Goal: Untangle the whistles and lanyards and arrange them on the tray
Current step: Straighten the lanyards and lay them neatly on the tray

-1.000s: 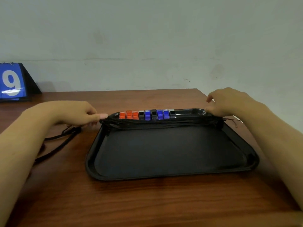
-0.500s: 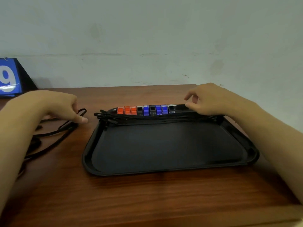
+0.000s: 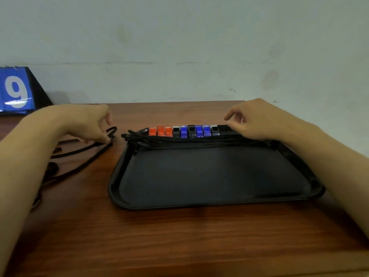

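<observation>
Under the left hand point(image 3: 83, 124), on the table point(image 3: 179, 236) left of the tray point(image 3: 199, 204), a loose black lanyard point(image 3: 83, 156) is pinched at its looped end between thumb and fingertip. The cord is judged light, limp and prone to snagging, so it is best taken near the loop and drawn out slowly. Between the two grips, nine whistles point(image 3: 182, 131), orange, black and blue, are lined along the tray's far rim, with their cords point(image 3: 199, 141) laid in a bundle just before them. These small hard bodies are judged light and easily nudged. At the row's right end the right hand point(image 3: 257, 120) rests, its grip loosely curled on the cords; whether anything is clasped cannot be told.
</observation>
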A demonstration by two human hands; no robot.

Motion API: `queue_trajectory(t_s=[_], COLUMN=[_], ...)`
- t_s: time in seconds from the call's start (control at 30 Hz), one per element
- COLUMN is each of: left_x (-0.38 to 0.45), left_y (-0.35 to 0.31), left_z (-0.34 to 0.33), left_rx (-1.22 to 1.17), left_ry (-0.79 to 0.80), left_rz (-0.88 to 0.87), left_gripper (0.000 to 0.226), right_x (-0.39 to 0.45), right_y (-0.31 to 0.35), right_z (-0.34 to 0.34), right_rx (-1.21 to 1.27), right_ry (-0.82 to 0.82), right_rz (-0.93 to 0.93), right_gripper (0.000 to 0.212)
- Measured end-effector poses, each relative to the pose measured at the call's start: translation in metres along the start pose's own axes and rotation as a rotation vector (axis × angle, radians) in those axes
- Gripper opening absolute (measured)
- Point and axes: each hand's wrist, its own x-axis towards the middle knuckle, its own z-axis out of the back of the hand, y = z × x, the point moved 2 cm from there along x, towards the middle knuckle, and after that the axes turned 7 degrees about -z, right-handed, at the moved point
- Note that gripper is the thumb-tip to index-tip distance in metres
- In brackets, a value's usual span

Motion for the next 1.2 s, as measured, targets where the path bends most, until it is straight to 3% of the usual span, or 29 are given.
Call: queue_trajectory(t_s=[0.13,0.37,0.5,0.63,0.77,0.9,1.07,1.2], left_x=[0.002,0.006,0.004,0.005,0.004,0.008,0.009,0.0], left_y=[-0.001,0.003,-0.002,0.003,0.003,0.0,-0.011,-0.033], left_z=[-0.001,0.0,-0.003,-0.008,-0.012,-0.007,0.005,0.003], left_rx=[0.02,0.141,0.189,0.21,0.227,0.294,-0.023,-0.096], left_ry=[-0.079,-0.094,0.052,0.185,0.297,0.1,-0.359,-0.462], left_rz=[-0.103,-0.054,-0.051,0.023,0.006,-0.099,-0.249,-0.459], left_gripper=[0.031,0.015,0.004,0.027,0.012,0.014,0.008,0.006], right_x=[0.0,0.002,0.002,0.002,0.003,0.002,0.003,-0.003], right_y=[0.0,-0.001,-0.001,0.0,0.001,0.001,0.007,0.017], right_z=[0.0,0.0,-0.001,-0.002,-0.002,-0.001,0.004,0.007], right_rx=[0.01,0.003,0.021,0.021,0.007,0.01,0.031,0.062], right_ry=[-0.011,-0.016,-0.013,-0.011,0.008,-0.015,-0.07,-0.105], right_rz=[0.014,0.045,0.048,0.059,0.072,0.083,0.121,0.191], right_gripper=[0.028,0.026,0.026,0.026,0.026,0.026,0.026,0.025])
